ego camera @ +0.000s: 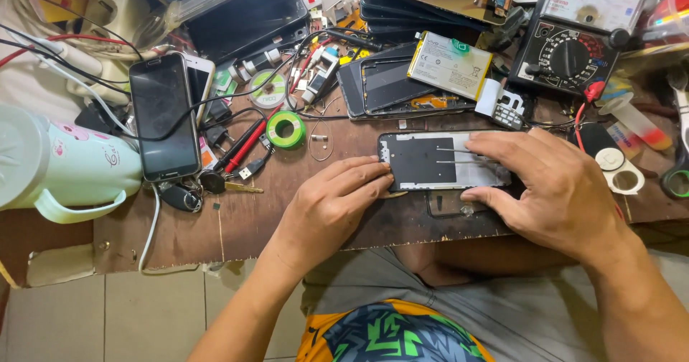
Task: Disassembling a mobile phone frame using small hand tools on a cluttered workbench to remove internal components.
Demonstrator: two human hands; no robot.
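An opened phone (438, 162) lies flat near the front edge of the wooden workbench (237, 218), its inner side facing up, a dark panel on the left part and a pale metal area on the right. Its long axis runs left to right across the view, roughly parallel to the bench edge, with one short end pointing toward the left hand and the other hidden under the right hand.

The left hand (330, 204) rests on the bench at the phone's lower left corner, fingers together and bent, the fingertips pressing against the phone's near edge rather than wrapped around it. The right hand (552, 186) covers the phone's right end, fingers curled over the top and the thumb at the near edge. It pinches thin metal tweezers (452, 156), whose two tips point left over the pale area; whether the tips touch the phone is hard to tell from this angle.

So the phone sits between the two hands, held at both ends.

Behind it lie a battery (448, 64) on a stack of phone frames, a green roll of tape (286, 129), a black phone (163, 116) with a dark screen, a multimeter (567, 57) and a pale green jug (61, 165) at the far left.
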